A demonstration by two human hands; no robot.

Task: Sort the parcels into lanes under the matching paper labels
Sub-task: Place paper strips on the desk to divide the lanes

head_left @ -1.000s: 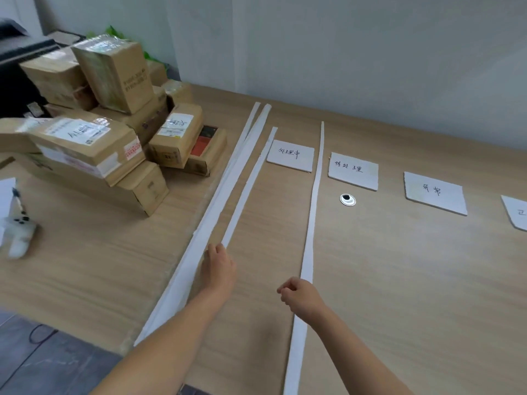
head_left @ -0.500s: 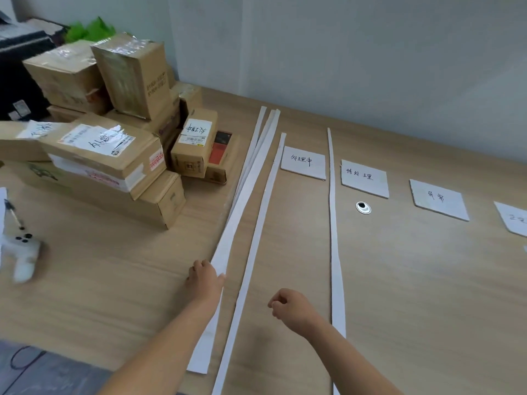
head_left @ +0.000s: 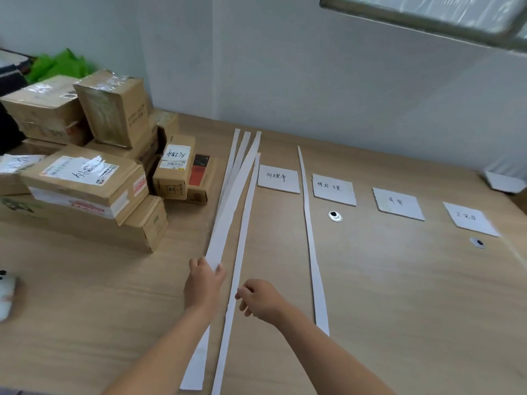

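1. Now my left hand [head_left: 204, 276] lies on the wide paper strip [head_left: 228, 218] at lower centre of the frame. Its fingers are bent down over the strip's left edge and the thumb sits at the right edge. I cannot tell whether they pinch the paper or only press it.
2. My right hand [head_left: 261, 302] sits just to the right, fingers loosely curled and grasping nothing. The fingertips reach the edge of the thin strip [head_left: 245, 223] that runs beside the wide one.
3. A third strip [head_left: 309, 238] lies further right, well apart from both hands, running up the middle of the table [head_left: 399, 295].
4. The parcels [head_left: 85, 181] are piled at the upper left of the frame, left of all the strips. Several are brown cartons with handwritten white stickers.
5. Four paper labels [head_left: 278, 178] lie in a row across the upper middle and right: the first between the thin strip and the third strip, the others to the right of the third strip.
6. No parcel lies under any label.
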